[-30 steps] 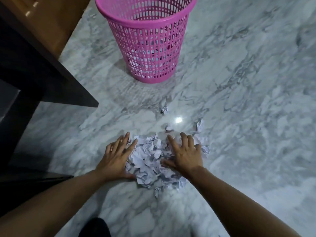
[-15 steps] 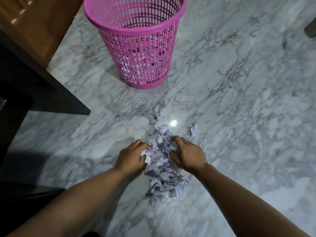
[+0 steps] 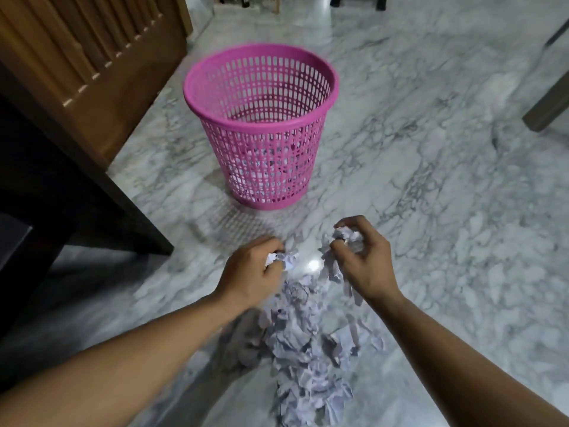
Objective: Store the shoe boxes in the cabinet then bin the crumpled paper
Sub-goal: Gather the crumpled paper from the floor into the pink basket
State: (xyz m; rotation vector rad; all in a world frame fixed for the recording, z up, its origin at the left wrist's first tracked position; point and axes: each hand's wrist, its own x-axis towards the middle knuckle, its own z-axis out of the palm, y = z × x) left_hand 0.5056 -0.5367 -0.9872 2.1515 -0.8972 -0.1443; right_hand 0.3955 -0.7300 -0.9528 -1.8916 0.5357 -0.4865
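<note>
Both hands are raised over the marble floor point(image 3: 431, 195), each with a clump of crumpled paper. The left hand point(image 3: 251, 272) has its fingers curled round a small white wad point(image 3: 281, 258); the right hand point(image 3: 361, 257) pinches a bigger clump point(image 3: 346, 235), with strips trailing down. More crumpled paper point(image 3: 304, 349) lies heaped on the floor beneath and between the forearms. The pink mesh wastebasket point(image 3: 261, 124) stands upright just beyond the hands, some paper showing through its lower wall. A slatted wooden cabinet door point(image 3: 92, 57) stands to the left.

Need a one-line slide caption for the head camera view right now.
Both hands, left and right, each grip crumpled paper above the floor pile, with the pink basket just ahead.
</note>
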